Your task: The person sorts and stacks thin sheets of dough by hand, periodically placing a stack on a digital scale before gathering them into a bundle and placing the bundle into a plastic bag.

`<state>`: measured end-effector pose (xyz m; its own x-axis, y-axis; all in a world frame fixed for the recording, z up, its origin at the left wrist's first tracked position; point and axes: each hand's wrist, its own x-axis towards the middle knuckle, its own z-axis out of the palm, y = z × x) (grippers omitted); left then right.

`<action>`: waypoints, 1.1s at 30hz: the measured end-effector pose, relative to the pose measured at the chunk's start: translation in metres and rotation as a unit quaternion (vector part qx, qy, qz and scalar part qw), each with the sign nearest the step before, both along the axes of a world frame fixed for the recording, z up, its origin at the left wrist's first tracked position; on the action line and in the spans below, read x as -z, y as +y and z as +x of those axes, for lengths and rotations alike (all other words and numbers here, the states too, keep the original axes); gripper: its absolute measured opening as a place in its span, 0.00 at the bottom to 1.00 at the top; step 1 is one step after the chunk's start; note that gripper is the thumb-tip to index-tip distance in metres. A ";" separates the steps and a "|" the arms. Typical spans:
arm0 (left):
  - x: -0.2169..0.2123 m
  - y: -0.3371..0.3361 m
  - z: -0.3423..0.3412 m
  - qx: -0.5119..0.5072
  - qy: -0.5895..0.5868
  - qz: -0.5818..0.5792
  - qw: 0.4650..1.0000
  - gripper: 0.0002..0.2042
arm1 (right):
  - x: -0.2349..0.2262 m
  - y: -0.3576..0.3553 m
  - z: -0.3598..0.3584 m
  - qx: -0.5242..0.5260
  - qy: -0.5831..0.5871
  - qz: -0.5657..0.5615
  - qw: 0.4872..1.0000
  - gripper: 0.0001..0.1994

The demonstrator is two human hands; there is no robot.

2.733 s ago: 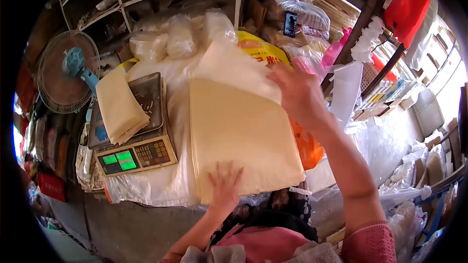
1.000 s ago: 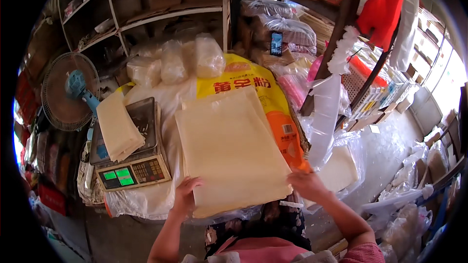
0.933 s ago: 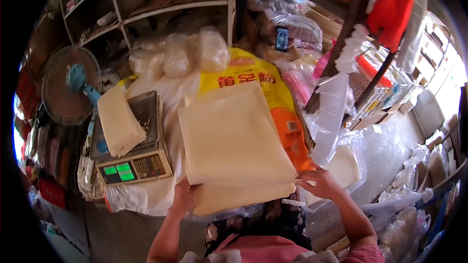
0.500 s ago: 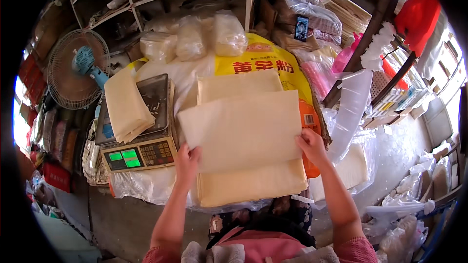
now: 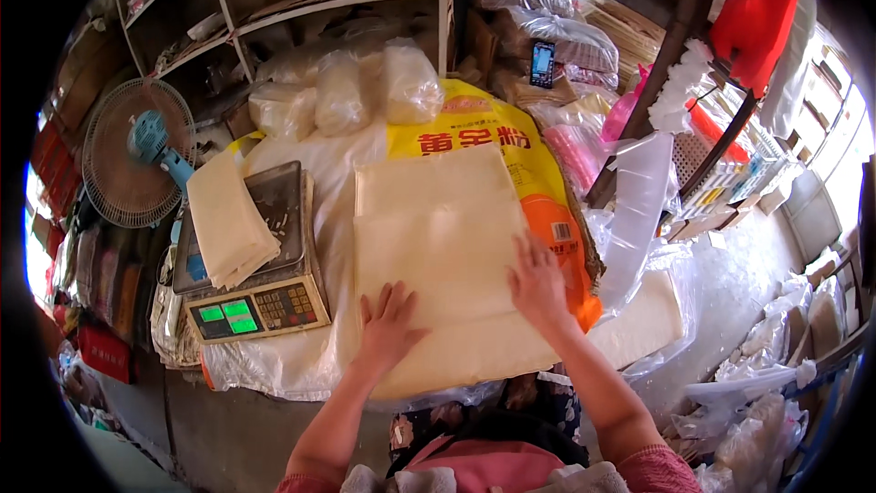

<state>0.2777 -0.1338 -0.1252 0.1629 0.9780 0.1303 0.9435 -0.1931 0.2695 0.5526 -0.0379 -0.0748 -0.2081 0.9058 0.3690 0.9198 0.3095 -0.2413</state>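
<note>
A thin cream-coloured sheet (image 5: 438, 260) lies flat on a pile of similar sheets (image 5: 461, 356) before me. My left hand (image 5: 391, 324) rests on its near left part, fingers spread and open. Flat against its right edge lies my right hand (image 5: 537, 278), also open, fingers stretched forward. Behind the top sheet, the far part of the pile (image 5: 438, 181) shows. On my left, a folded bundle of cream sheets (image 5: 228, 224) leans across the pan of a digital scale (image 5: 265, 297) with lit green displays.
A yellow and orange printed sack (image 5: 543, 196) lies under the pile's right side. Clear plastic-wrapped bundles (image 5: 342, 91) stand behind, below shelves (image 5: 338, 6). A fan (image 5: 137, 151) is at far left. A dark post (image 5: 671, 64) with hanging plastic rises on the right; a phone (image 5: 542, 64) stands farther back.
The sheet held raised between both hands is now down flat on the pile. Both hands have let go of its edges and spread open on it. The view has shifted slightly.
</note>
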 end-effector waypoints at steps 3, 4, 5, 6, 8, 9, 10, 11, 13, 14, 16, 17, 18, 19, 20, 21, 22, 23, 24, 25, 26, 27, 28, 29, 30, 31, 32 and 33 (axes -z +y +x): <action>-0.002 -0.003 0.000 0.013 0.006 0.002 1.000 0.32 | 0.027 -0.013 -0.008 -0.128 -0.015 0.015 0.992 0.26; -0.003 -0.003 -0.002 0.023 0.006 0.016 1.000 0.31 | 0.034 -0.016 -0.009 -0.143 -0.023 -0.003 0.989 0.25; -0.007 -0.003 -0.007 0.026 0.007 0.018 0.999 0.31 | 0.040 -0.017 -0.007 -0.159 -0.032 -0.020 0.987 0.25; -0.013 -0.005 -0.017 0.058 0.031 0.027 0.997 0.29 | 0.045 -0.015 -0.004 -0.159 -0.048 -0.021 0.986 0.25; -0.019 -0.012 -0.039 0.087 0.058 0.036 0.994 0.26 | 0.037 -0.016 -0.007 -0.155 -0.053 -0.059 0.985 0.25; -0.021 -0.015 -0.050 0.048 0.034 0.015 0.998 0.25 | 0.031 -0.017 -0.010 -0.150 -0.059 -0.096 0.982 0.24; -0.025 -0.019 -0.058 0.005 0.011 -0.005 1.000 0.23 | 0.018 -0.024 -0.022 -0.154 -0.057 -0.094 0.982 0.24; -0.040 -0.021 -0.050 0.008 0.011 -0.005 1.000 0.23 | -0.002 -0.037 -0.037 -0.220 0.033 -0.106 0.969 0.23; -0.082 -0.027 -0.021 -0.010 -0.059 0.042 0.997 0.18 | -0.030 -0.053 -0.058 -0.275 0.123 -0.118 0.946 0.23; -0.084 -0.027 -0.015 -0.010 -0.056 0.043 0.997 0.18 | -0.043 -0.054 -0.071 -0.295 0.063 -0.112 0.947 0.24; -0.083 -0.025 -0.005 -0.040 -0.191 0.287 0.938 0.25 | -0.057 -0.049 -0.081 -0.293 -0.002 -0.063 0.954 0.28; -0.075 -0.021 -0.010 -0.041 -0.190 0.287 0.938 0.25 | -0.065 -0.046 -0.078 -0.295 -0.001 -0.063 0.954 0.28; -0.061 -0.015 -0.018 -0.123 -0.325 0.296 0.890 0.28 | -0.075 -0.045 -0.068 -0.356 0.063 0.010 0.932 0.27; -0.049 -0.014 -0.029 -0.207 -0.449 0.296 0.817 0.32 | -0.083 -0.046 -0.058 -0.416 0.130 0.080 0.896 0.27; -0.041 -0.020 -0.039 -0.190 -0.567 0.206 0.774 0.38 | -0.094 -0.051 -0.047 -0.455 0.139 0.091 0.875 0.25; -0.026 -0.020 -0.043 -0.201 -0.565 0.204 0.774 0.38 | -0.087 -0.053 -0.037 -0.461 0.143 0.083 0.872 0.25; -0.006 -0.020 -0.047 -0.184 -0.638 0.170 0.728 0.39 | -0.074 -0.059 -0.027 -0.441 0.143 0.046 0.885 0.25; 0.007 -0.022 -0.049 -0.165 -0.707 0.135 0.674 0.40 | -0.058 -0.062 -0.016 -0.418 0.142 0.008 0.897 0.24; -0.008 -0.027 -0.027 -0.120 -0.481 0.237 0.835 0.33 | -0.041 -0.060 -0.001 -0.408 0.170 -0.056 0.895 0.25; -0.012 -0.028 -0.032 -0.129 -0.482 0.230 0.836 0.33 | -0.021 -0.058 0.013 -0.398 0.199 -0.118 0.888 0.25; -0.018 -0.029 -0.044 0.038 -0.358 0.177 0.916 0.28 | -0.001 -0.056 0.027 -0.384 0.231 -0.184 0.875 0.22; -0.020 -0.026 -0.050 0.208 -0.220 0.115 0.946 0.22 | 0.022 -0.052 0.038 -0.349 0.311 -0.285 0.837 0.19; -0.029 -0.031 -0.047 0.163 -0.245 0.004 0.956 0.17 | 0.020 -0.053 0.033 -0.253 0.393 -0.318 0.825 0.16; -0.027 -0.029 -0.040 0.159 -0.246 0.002 0.956 0.17 | 0.015 -0.053 0.026 -0.153 0.467 -0.345 0.800 0.12; -0.026 -0.026 -0.030 -0.012 -0.376 -0.081 0.923 0.19 | 0.022 -0.044 0.025 -0.154 0.467 -0.348 0.799 0.12; -0.029 -0.024 -0.025 -0.178 -0.484 -0.158 0.842 0.20 | 0.026 -0.033 0.024 -0.125 0.401 -0.364 0.832 0.11; -0.015 -0.016 -0.029 -0.178 -0.495 -0.132 0.840 0.27 | 0.026 -0.026 0.024 -0.095 0.332 -0.376 0.860 0.12; -0.012 -0.015 -0.027 -0.175 -0.494 -0.130 0.842 0.27 | 0.027 -0.023 0.022 -0.095 0.334 -0.372 0.861 0.12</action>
<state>0.2505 -0.1493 -0.1131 -0.2032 0.9601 -0.1920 0.2208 0.2360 0.9463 0.5747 -0.0605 -0.1019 -0.3450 0.9160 -0.2048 0.4492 -0.0304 -0.8929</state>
